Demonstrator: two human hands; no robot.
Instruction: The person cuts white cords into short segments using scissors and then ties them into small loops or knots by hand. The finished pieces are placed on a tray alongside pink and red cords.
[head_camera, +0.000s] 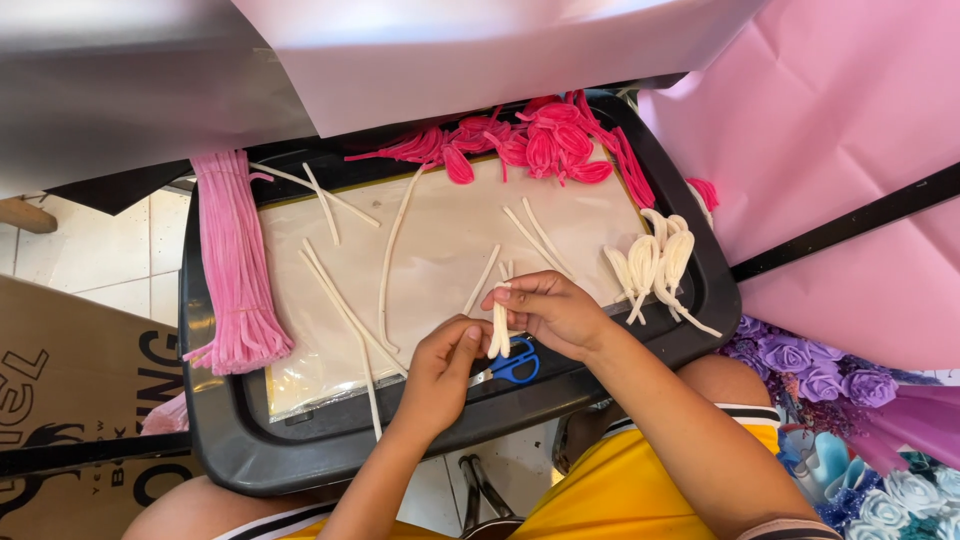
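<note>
My left hand (440, 372) and my right hand (548, 308) meet over the front of a black tray (215, 420) resting on my lap. Together they pinch a white pipe cleaner (499, 326) folded into a narrow loop, the right hand gripping its top and the left thumb pressing its lower part. Blue-handled scissors (517, 364) lie on the tray just beneath the loop. Several straight white pipe cleaners (388, 258) are scattered on the tray's pale liner.
A bundle of pink pipe cleaners (236, 270) lies at the tray's left. Folded red-pink loops (540, 145) pile at the back, finished white loops (655, 265) at the right. Pink paper (830, 150) and purple and blue artificial roses (840, 400) are to the right, a cardboard box (70, 400) to the left.
</note>
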